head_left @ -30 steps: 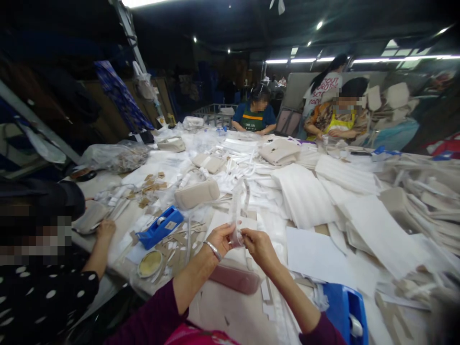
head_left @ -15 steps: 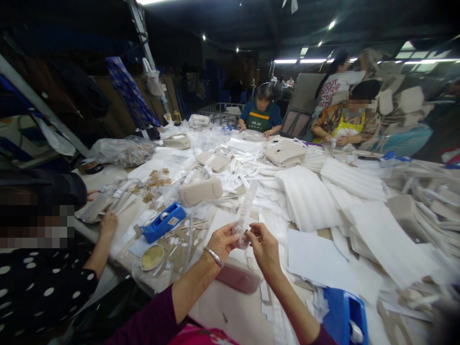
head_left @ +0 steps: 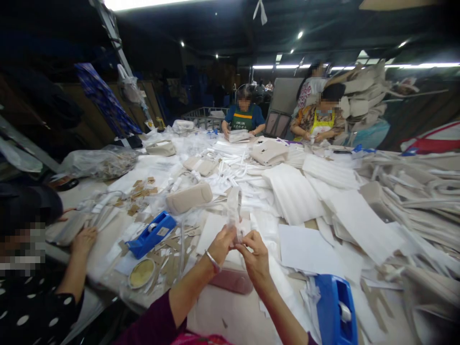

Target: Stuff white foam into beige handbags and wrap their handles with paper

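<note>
In front of me my left hand (head_left: pixel 223 245) is closed on a whitish strap wrapped in clear plastic (head_left: pixel 234 203). The strap stands up in a narrow loop above my fingers. My right hand (head_left: pixel 256 256) pinches the lower end of the same strap, its fingertips close to the left ones. Just under my wrists lies a pinkish-brown bag (head_left: pixel 233 281), partly hidden by white wrapping and my arms. What exactly my fingertips press together is too small to make out.
Blue tape dispensers stand left (head_left: pixel 153 235) and right (head_left: pixel 336 309) of my arms. A round tin (head_left: pixel 142 273) sits near the left edge. White foam sheets (head_left: pixel 294 191) and a beige bag (head_left: pixel 190 197) lie beyond. Co-workers sit at left and across the table.
My view has turned to the right, so the table appears further left. The strap, earlier slanting to the right, now rises as a loop. My right fingers have closed in on its lower end.
</note>
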A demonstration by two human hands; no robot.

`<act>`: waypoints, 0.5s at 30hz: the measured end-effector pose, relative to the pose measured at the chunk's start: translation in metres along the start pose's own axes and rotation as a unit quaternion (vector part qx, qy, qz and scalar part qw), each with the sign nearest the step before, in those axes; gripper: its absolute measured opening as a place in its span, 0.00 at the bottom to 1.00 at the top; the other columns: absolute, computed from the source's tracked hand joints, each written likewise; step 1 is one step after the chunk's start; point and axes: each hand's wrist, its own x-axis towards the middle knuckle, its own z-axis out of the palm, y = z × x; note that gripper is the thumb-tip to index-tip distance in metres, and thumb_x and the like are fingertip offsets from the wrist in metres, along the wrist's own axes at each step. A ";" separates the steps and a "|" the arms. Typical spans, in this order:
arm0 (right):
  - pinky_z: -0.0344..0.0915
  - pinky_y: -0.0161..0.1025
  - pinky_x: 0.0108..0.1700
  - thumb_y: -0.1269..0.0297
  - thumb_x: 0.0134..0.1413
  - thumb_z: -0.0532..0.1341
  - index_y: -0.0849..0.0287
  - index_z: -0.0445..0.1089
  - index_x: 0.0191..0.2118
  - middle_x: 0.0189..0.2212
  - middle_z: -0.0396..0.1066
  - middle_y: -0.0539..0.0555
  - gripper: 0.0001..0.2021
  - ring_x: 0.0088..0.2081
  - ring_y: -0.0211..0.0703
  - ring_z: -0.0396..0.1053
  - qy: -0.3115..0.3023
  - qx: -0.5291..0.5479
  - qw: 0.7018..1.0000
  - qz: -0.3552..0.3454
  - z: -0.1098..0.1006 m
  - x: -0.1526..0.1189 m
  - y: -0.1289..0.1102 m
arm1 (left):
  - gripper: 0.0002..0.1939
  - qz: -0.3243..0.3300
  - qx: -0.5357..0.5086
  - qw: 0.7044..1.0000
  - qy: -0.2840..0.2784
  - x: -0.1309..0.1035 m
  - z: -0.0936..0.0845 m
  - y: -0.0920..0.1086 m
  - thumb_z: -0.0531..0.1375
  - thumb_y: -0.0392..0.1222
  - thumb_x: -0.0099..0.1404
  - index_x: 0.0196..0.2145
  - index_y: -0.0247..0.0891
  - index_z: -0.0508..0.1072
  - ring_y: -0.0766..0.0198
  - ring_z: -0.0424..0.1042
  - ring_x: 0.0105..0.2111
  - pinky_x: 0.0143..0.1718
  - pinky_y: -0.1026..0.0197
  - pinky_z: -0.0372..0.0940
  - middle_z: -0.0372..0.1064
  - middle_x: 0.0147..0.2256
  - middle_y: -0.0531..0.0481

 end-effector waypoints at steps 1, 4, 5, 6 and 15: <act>0.55 0.40 0.39 0.64 0.55 0.62 0.55 0.71 0.25 0.27 0.60 0.50 0.08 0.35 0.42 0.58 -0.014 -0.030 0.998 -0.046 -0.002 -0.003 0.000 | 0.26 -0.036 -0.021 0.998 -0.036 0.002 -0.002 0.005 0.62 0.52 0.60 0.52 0.35 0.70 0.63 0.71 0.35 0.32 0.64 0.64 0.69 0.45 0.40; 0.53 0.45 0.44 0.67 0.56 0.61 0.52 0.74 0.28 0.33 0.66 0.52 0.07 0.39 0.45 0.58 -0.056 -0.126 0.980 -0.143 -0.009 -0.011 0.000 | 0.23 -0.126 -0.076 0.983 -0.110 0.006 -0.009 0.010 0.64 0.50 0.58 0.45 0.28 0.74 0.62 0.70 0.31 0.28 0.64 0.63 0.71 0.39 0.38; 0.52 0.46 0.45 0.68 0.55 0.61 0.50 0.74 0.30 0.35 0.67 0.52 0.06 0.40 0.45 0.58 -0.068 -0.150 0.975 -0.149 -0.011 -0.013 -0.001 | 0.22 -0.131 -0.083 0.982 -0.107 0.007 -0.011 0.007 0.65 0.49 0.57 0.43 0.28 0.75 0.62 0.70 0.31 0.28 0.64 0.63 0.72 0.37 0.39; 0.51 0.46 0.45 0.68 0.53 0.62 0.50 0.75 0.32 0.37 0.68 0.51 0.05 0.40 0.46 0.59 -0.074 -0.165 0.973 -0.140 -0.011 -0.015 -0.001 | 0.21 -0.119 -0.084 0.986 -0.086 0.007 -0.012 0.002 0.66 0.49 0.57 0.41 0.28 0.75 0.62 0.70 0.31 0.29 0.64 0.63 0.72 0.35 0.40; 0.57 0.38 0.34 0.68 0.49 0.59 0.57 0.67 0.26 0.25 0.63 0.49 0.03 0.30 0.41 0.59 -0.059 0.063 0.989 0.120 0.013 -0.015 -0.002 | 0.21 0.035 -0.007 0.999 0.039 -0.006 -0.001 -0.023 0.66 0.51 0.55 0.41 0.33 0.75 0.58 0.70 0.38 0.40 0.61 0.64 0.72 0.38 0.42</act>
